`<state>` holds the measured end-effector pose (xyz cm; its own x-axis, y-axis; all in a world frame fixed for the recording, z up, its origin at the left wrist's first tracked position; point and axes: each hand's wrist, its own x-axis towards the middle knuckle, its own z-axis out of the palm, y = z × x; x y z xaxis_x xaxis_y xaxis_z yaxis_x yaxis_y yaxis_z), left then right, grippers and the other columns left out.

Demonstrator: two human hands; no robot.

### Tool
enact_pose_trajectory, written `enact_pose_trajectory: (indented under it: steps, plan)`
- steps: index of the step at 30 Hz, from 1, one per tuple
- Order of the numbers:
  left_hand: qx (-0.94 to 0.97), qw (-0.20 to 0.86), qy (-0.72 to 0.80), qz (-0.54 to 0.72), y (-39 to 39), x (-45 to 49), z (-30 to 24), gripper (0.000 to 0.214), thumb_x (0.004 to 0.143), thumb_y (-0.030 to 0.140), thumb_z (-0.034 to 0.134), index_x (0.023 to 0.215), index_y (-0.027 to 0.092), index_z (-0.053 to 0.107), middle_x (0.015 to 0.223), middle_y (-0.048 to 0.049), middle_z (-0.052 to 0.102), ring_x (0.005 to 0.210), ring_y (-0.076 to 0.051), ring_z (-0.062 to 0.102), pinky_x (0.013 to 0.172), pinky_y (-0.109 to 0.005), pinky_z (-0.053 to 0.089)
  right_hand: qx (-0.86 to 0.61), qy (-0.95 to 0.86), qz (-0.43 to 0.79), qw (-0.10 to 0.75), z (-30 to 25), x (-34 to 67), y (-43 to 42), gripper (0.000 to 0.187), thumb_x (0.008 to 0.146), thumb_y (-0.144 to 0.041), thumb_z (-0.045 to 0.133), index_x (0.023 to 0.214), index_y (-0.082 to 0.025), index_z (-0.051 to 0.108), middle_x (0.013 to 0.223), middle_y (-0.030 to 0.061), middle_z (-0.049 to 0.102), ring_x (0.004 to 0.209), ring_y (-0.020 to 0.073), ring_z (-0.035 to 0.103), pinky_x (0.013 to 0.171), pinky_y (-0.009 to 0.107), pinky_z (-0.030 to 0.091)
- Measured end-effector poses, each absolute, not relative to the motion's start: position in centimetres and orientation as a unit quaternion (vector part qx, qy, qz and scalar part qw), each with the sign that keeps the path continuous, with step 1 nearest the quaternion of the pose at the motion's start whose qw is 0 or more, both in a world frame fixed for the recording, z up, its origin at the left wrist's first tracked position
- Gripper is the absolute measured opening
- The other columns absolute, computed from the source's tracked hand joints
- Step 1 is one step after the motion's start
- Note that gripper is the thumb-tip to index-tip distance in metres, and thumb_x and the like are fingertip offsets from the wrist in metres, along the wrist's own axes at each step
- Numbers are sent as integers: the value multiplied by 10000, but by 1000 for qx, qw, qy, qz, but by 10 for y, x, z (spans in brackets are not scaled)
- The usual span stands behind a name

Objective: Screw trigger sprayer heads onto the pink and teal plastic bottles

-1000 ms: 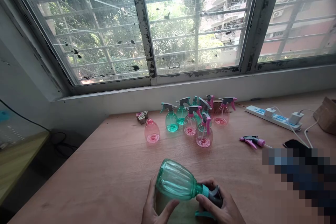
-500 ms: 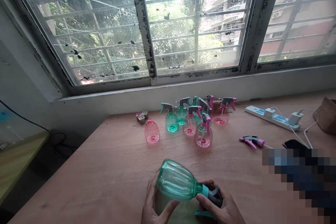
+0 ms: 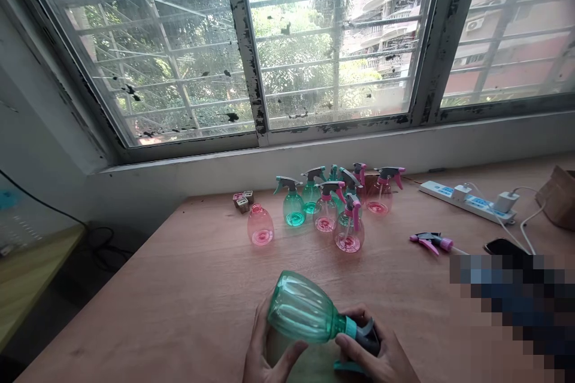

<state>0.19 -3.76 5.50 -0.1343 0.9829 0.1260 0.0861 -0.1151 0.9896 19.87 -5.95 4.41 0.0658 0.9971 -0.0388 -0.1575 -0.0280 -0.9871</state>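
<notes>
A translucent green spray bottle (image 3: 302, 309) lies tilted on its side in front of me, its base to the left and its neck to the right. My left hand (image 3: 268, 354) is curved around the base end, thumb beneath, fingers partly hidden behind the bottle. Closed about the black-and-teal spray head (image 3: 369, 338) is my right hand (image 3: 381, 354), with the thumb near the teal collar. Farther back stands a pink bottle (image 3: 260, 227) without a spray head. A loose pink-and-black spray head (image 3: 431, 242) lies on the table to the right.
Several green and pink spray bottles (image 3: 324, 215) stand grouped near the window wall. Small dark blocks (image 3: 243, 200) sit left of them. A white power strip (image 3: 467, 200) with plugs and cables, a phone (image 3: 505, 246) and a brown paper bag (image 3: 558, 197) occupy the right side.
</notes>
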Motion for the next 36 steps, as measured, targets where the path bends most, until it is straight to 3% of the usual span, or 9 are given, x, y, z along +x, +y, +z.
enact_pose_trajectory:
  steps: [6, 11, 17, 23, 31, 36]
  plan:
    - [528, 409, 517, 535, -37, 2, 53, 689, 677, 437, 813, 1289, 227, 575, 1241, -83, 691, 1272, -335, 567, 1150, -422, 368, -467, -415, 559, 545, 42, 198, -61, 439, 730, -583, 751, 918, -192, 683, 605, -17, 621, 591, 182, 604, 564, 285, 522]
    - [521, 430, 511, 532, -42, 2, 63, 787, 647, 517, 808, 1315, 204, 534, 1265, -112, 677, 1245, -359, 582, 1109, -433, 415, -463, -440, 539, 549, 40, 200, -60, 398, 716, -532, 781, 887, -187, 681, 701, 0, 631, 637, 186, 601, 577, 288, 504]
    - [501, 423, 527, 541, -39, 5, 62, 706, 663, 473, 815, 1271, 206, 577, 1283, -101, 670, 1269, -348, 567, 1131, -419, 393, -467, -461, 523, 544, 40, 201, -59, 386, 758, -527, 748, 902, -173, 693, 693, -3, 626, 650, 188, 599, 614, 298, 481]
    - [485, 438, 503, 566, -43, 9, 61, 750, 652, 434, 831, 1319, 285, 522, 1353, -64, 633, 1282, -331, 561, 1131, -429, 399, -473, -431, 555, 532, 44, 199, -61, 444, 751, -563, 739, 947, -169, 678, 664, -9, 619, 645, 198, 615, 623, 318, 512]
    - [463, 478, 482, 570, -44, 7, 61, 741, 702, 497, 784, 1335, 229, 507, 1340, -121, 639, 1309, -362, 536, 1137, -450, 382, -465, -459, 529, 542, 42, 201, -59, 364, 742, -507, 765, 897, -187, 687, 722, -12, 618, 673, 186, 580, 634, 298, 475]
    - [457, 493, 482, 562, -39, 6, 57, 675, 697, 450, 801, 1294, 234, 571, 1286, -95, 681, 1290, -340, 561, 1118, -419, 412, -472, -450, 548, 524, 43, 203, -59, 414, 773, -547, 730, 952, -181, 658, 690, -4, 635, 677, 208, 611, 655, 327, 502]
